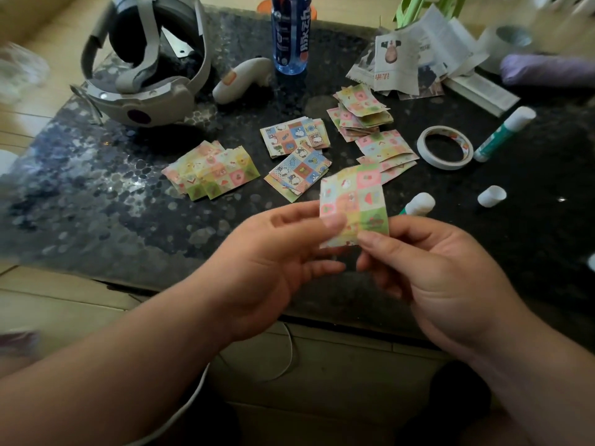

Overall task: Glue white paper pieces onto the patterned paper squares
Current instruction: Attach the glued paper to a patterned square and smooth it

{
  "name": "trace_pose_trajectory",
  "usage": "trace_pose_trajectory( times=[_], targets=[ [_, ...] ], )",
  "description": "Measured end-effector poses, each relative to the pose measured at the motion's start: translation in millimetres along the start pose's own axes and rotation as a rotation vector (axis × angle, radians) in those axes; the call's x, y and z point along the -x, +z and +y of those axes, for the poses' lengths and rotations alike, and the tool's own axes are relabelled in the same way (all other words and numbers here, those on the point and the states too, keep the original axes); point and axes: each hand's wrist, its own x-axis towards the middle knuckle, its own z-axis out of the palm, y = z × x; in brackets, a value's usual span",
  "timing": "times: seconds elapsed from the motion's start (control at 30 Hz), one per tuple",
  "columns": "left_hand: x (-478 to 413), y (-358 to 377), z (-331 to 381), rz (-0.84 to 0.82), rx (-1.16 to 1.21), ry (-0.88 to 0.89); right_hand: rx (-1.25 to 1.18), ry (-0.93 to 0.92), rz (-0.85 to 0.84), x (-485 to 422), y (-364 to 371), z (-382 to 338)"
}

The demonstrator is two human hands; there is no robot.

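A patterned paper square [354,201] with pink, yellow and green tiles is held upright above the dark table's near edge. My left hand [273,265] pinches its lower left corner with the thumb on top. My right hand [434,272] pinches its lower right corner. Several piles of patterned squares lie on the table: a pastel pile [212,170] at the left, blue-toned piles [296,156] in the middle, and pastel piles [370,123] at the right. An uncapped glue stick [418,204] lies just behind the held square, with its white cap [491,196] to the right.
A grey headset [145,66] and white controller [241,78] sit at the back left. A blue bottle [291,33] stands at the back. A tape roll [446,148], a capped green glue stick [502,133] and cut newspaper [418,56] occupy the right side.
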Motion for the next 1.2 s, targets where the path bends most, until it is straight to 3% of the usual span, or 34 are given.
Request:
trace_pose_trajectory(
  times=[0.13, 0.5, 0.8, 0.97, 1.2],
  targets=[
    [-1.7, 5.7, -11.5, 0.097, -0.166, 0.071, 0.04, 0.03, -0.029, 1.2, 4.3, 2.7],
    [0.8, 6.8, -5.3, 0.201, -0.229, 0.121, 0.016, 0.046, -0.037, -0.6, 8.6, 2.5],
    [3.0, 6.9, 4.0, 0.191, -0.165, 0.165, -0.072, 0.146, -0.072, 1.2, 15.1, 5.2],
    [2.9, 6.0, 8.0, 0.312, -0.133, 0.187, -0.123, 0.103, -0.014, 4.6, 20.6, 9.6],
    [2.4, 5.1, 10.5, 0.292, -0.087, 0.196, -0.101, 0.083, 0.013, 7.9, 24.0, 14.6]
  ],
)
